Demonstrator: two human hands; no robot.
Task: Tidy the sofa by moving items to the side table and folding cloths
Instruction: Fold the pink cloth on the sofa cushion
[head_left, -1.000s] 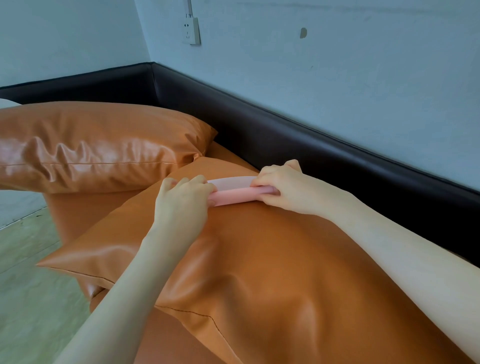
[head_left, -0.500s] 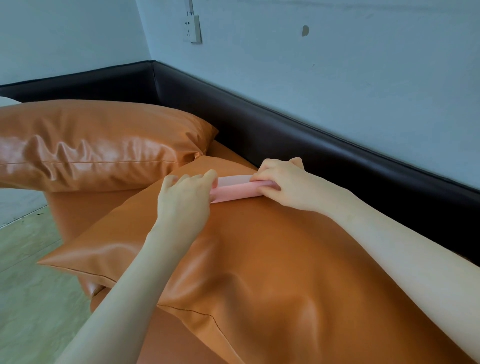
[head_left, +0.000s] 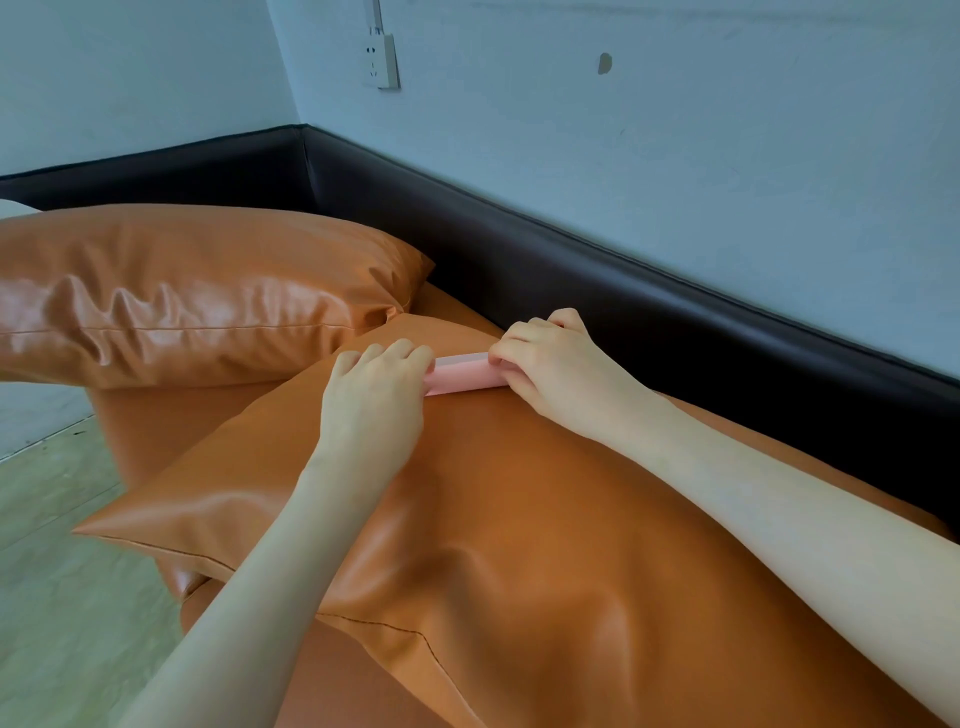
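A pink cloth (head_left: 464, 374), folded into a narrow strip, lies on top of the near orange cushion (head_left: 519, 519) of the sofa. My left hand (head_left: 376, 397) grips the strip's left end with curled fingers. My right hand (head_left: 550, 358) pinches the right end, fingers bent over it. Only a short middle stretch of the cloth shows between the two hands.
A second orange cushion (head_left: 182, 296) lies at the back left. The sofa's black backrest (head_left: 623, 291) runs along the pale wall, which carries a socket (head_left: 382, 60). Pale wooden floor (head_left: 57, 597) shows at the left.
Both hands have drawn closer together along the pink strip, so less of it shows between them. The cushions have not moved.
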